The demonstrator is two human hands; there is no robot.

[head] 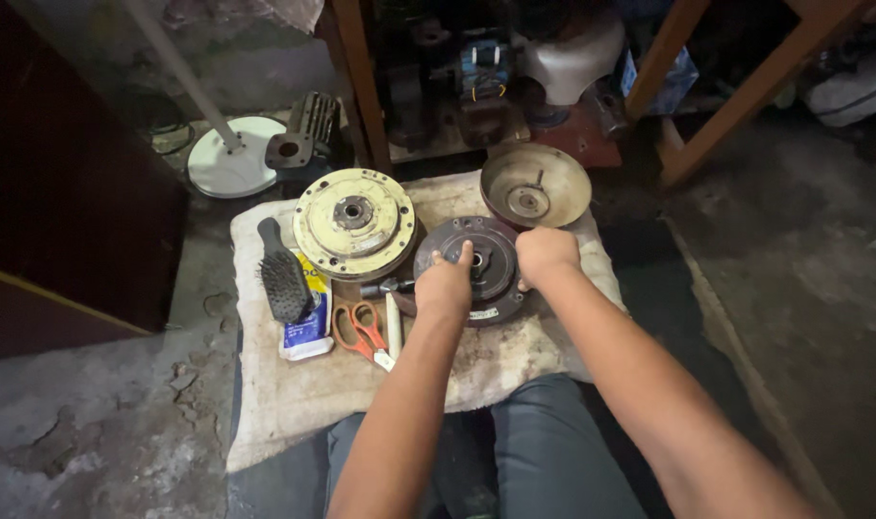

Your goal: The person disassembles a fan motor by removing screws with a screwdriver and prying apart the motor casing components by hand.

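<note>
Dark metal motor disc (476, 269) lying on stained cloth (294, 394) before my knees. Am gripping its rim: left hand (445, 285) near side, right hand (546, 254) far edge. Judging heavy, rigid, greasy; rim safest hold.
</note>
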